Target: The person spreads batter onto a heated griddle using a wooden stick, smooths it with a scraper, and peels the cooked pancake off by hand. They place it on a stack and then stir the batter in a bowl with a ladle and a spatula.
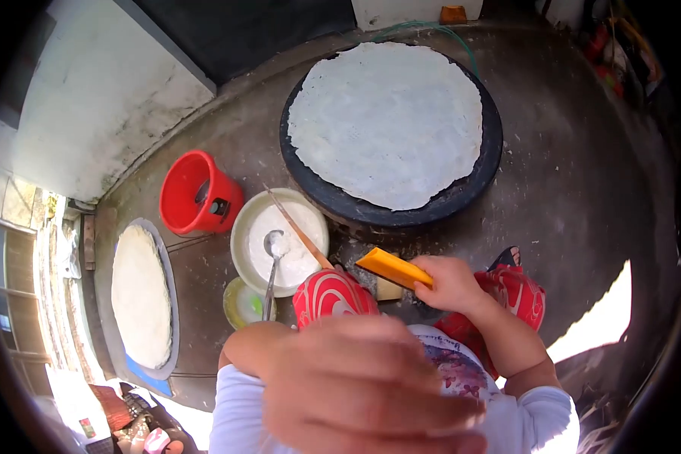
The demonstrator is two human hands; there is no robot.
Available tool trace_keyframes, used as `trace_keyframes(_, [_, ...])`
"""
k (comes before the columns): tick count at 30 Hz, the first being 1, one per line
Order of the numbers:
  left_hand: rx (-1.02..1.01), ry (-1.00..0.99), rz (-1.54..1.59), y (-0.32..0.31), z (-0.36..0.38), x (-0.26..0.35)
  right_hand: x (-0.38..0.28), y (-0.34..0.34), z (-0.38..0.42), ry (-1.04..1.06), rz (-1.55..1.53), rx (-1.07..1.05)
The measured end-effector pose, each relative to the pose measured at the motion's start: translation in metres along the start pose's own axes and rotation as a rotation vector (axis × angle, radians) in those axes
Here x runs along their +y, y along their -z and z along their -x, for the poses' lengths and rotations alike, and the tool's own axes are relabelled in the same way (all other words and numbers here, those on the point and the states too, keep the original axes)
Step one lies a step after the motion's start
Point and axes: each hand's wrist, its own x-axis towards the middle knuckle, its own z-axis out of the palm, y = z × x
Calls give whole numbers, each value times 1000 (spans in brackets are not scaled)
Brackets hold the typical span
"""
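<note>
My right hand (446,284) is wrapped round a yellow scraper (390,266) with a dark lower edge, held in front of my knees. Close to the camera, my left hand (371,386) is raised over my lap, blurred, with its fingers stretched out and no object visible in it. Ahead lies a wide, thin pale sheet (386,125) on a round black griddle (492,163). Left of my knees stands a bowl (240,250) of white batter. A metal ladle (271,280) rests in it, and a thin wooden stick (299,227) lies across its rim.
A red bucket (223,200) stands left of the bowl. A smaller bowl (234,303) holds something green. Farther left, a stack of pale round sheets (140,295) lies on a round board (172,333). A pale block (388,289) sits below the scraper.
</note>
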Motion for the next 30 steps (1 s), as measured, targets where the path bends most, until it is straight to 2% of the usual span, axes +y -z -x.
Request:
trace_keyframes(2, [65, 271, -377, 5, 16, -36, 3, -7, 2, 149, 102, 134])
trace_keyframes(3, [139, 429, -562, 8, 33, -67, -3, -7, 3, 64, 141, 72])
trace_keyframes(4, [164, 668, -632, 12, 55, -94, -4, -8, 5, 56, 133, 69])
trace_keyframes(5, [86, 755, -787, 20, 91, -126, -5, -9, 6, 55, 165, 40])
trace_keyframes(7, [-198, 865, -1027, 28, 145, -162, -6, -11, 7, 55, 193, 13])
trace_keyframes(8, [-206, 866, -1025, 29, 165, -174, -6, -13, 7, 49, 202, -2])
trace_keyframes(10, [-411, 825, -1117, 27, 190, -191, -7, -14, 7, 43, 211, -18])
trace_keyframes(15, [-409, 887, -1099, 34, 201, -215, -5, -14, 8, 65, 182, 36])
trace_keyframes(17, [-192, 922, -953, 41, 193, -225, -4, -13, 8, 57, 186, 27])
trace_keyframes(18, [-193, 923, -952, 45, 187, -228, -4, -13, 7, 53, 193, 21])
trace_keyframes(20, [-158, 1108, -829, 54, 170, -235, -6, -12, 6, 49, 195, 17])
trace_keyframes(26, [-4, 1121, -765, 84, 134, -255, -8, -10, 3, 43, 197, 26])
trace_keyframes(28, [130, 1101, -756, 94, 126, -261, -7, -10, 2, 44, 193, 28])
trace_keyframes(30, [146, 1076, -768, 101, 119, -265, -5, -12, 1, 39, 193, 24])
